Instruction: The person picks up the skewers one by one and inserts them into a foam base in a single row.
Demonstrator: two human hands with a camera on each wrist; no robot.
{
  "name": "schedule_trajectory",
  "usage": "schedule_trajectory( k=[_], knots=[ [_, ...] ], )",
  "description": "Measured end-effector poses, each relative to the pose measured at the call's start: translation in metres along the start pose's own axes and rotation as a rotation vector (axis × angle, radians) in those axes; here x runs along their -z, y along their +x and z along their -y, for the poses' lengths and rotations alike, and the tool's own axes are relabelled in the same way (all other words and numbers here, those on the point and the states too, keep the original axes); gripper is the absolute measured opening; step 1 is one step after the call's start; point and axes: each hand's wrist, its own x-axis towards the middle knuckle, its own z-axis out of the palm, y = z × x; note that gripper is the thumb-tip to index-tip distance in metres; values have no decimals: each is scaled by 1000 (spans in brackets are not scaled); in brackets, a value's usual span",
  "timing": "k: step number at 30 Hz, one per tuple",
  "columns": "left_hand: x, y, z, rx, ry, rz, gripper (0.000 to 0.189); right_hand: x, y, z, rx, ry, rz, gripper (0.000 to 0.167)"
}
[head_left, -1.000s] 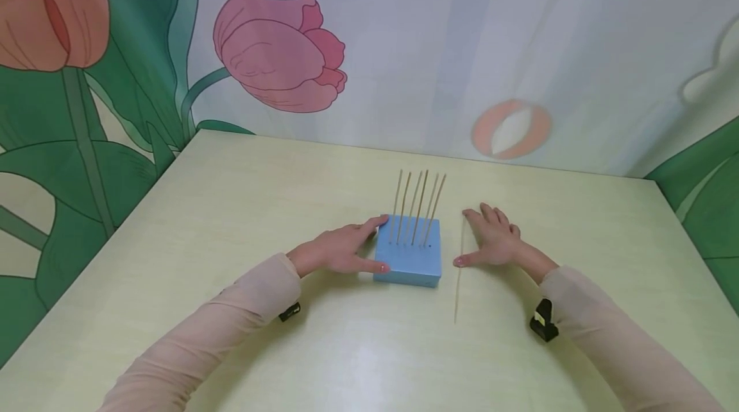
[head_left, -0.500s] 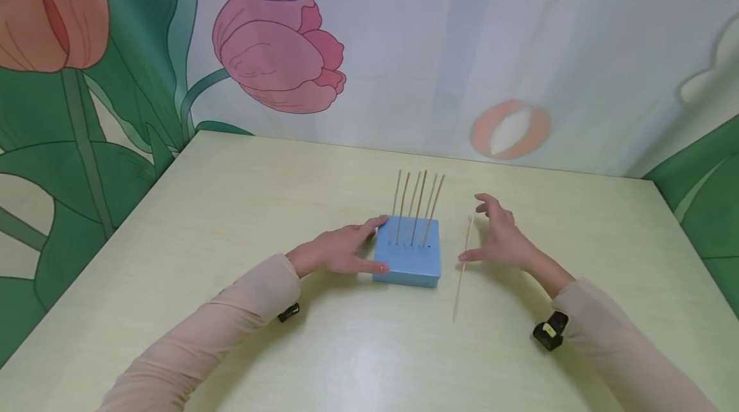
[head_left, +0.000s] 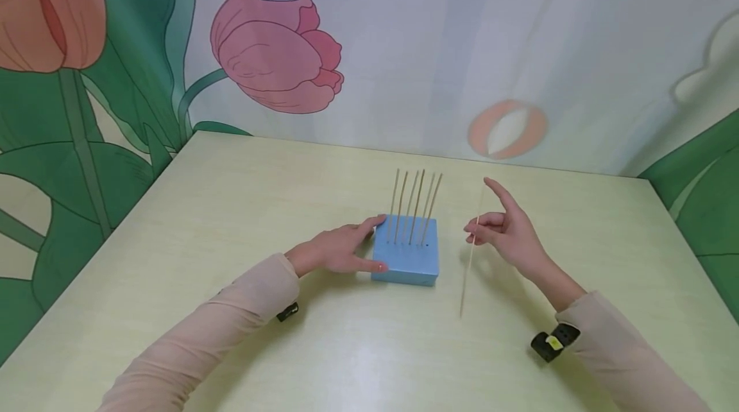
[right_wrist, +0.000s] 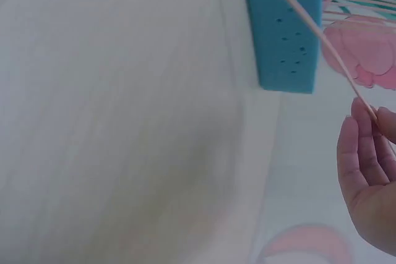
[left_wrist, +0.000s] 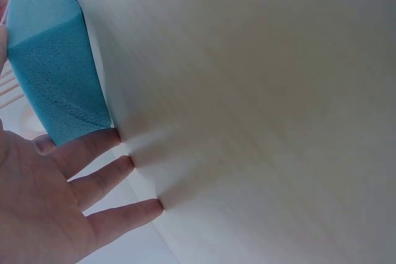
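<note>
A light blue foam block [head_left: 404, 261] lies on the table, with several thin bamboo skewers [head_left: 417, 206] standing in its top. One bare hole shows right of them. My left hand [head_left: 340, 249] rests against the block's left side, thumb at the near corner and forefinger at the far one; its other fingers [left_wrist: 99, 180] extend straight to the table. Right of the block, my right hand [head_left: 510, 242] pinches a loose skewer [head_left: 466, 280] between thumb and fingers. The right forefinger points away along its upper end. In the right wrist view this skewer [right_wrist: 309, 26] slants across the block.
The pale wooden table [head_left: 260, 194] extends around the block. A printed cloth [head_left: 392, 65] with tulips hangs behind its far edge. Several small holes mark the block's side [right_wrist: 288, 47] in the right wrist view. Each wrist wears a black camera [head_left: 554, 341].
My right hand has taken hold of the skewer and lifted it from the table, tilting its far end up, while the forefinger straightened. The left hand and block stay in place.
</note>
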Motion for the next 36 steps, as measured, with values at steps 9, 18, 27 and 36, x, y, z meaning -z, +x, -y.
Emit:
schedule_trajectory(
  k=[9,18,27,36],
  knots=[
    [0,0,0,0,8,-1,93,-4,0,31,142,-63,-31,59],
    [1,-1,0,-22,-6,-1,93,-11,7,63,334,-46,-99,42],
    [0,-1,0,-17,-5,-9,93,-27,16,71,477,81,-111,39],
    [1,-3,-1,-8,-7,-8,92,-37,23,67,522,-32,-142,37]
  ],
)
